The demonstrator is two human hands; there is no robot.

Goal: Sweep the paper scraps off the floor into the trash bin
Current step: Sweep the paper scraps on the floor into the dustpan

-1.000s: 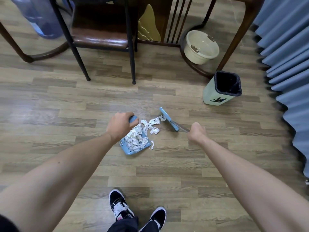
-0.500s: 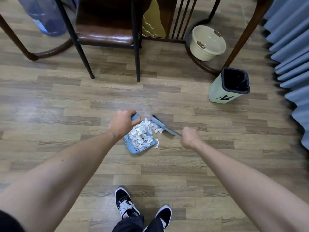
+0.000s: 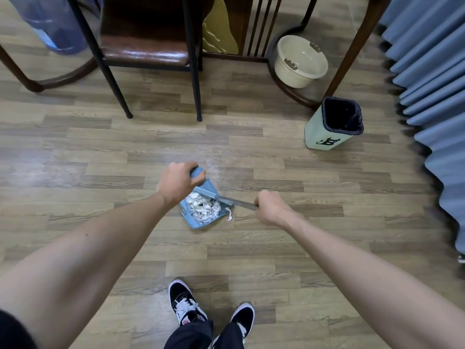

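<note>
A: What sort of room is it?

B: A wood-look plank floor [image 3: 302, 248], seen from above. A brown padded chair [image 3: 146, 39] on thin black legs stands at the far side, with a cream basin [image 3: 299, 61] on a curved wooden base to its right and pleated blue curtains [image 3: 432, 96] along the right edge. A blue water jug [image 3: 52, 23] sits in the far left corner.

A: And the trash bin?

B: The pale green trash bin [image 3: 327, 132], lined with a black bag, stands upright near the curtains, well apart from the hands.

A: Where are the paper scraps?

B: Nearly all the paper scraps [image 3: 202, 206] are heaped in a blue dustpan [image 3: 198, 222] resting on the floor in the middle. One scrap [image 3: 229, 214] lies just off the pan's right edge.

A: What are the hands doing?

B: The left hand [image 3: 176, 182] is wrapped tight around the dustpan's handle. The right hand [image 3: 270, 206] is clenched on the thin handle of a small blue brush [image 3: 206, 192], whose head lies over the back of the pan, touching the pile.

A: Anything else?

B: Black-and-white sneakers [image 3: 187, 306] and dark trousers at the bottom edge.
</note>
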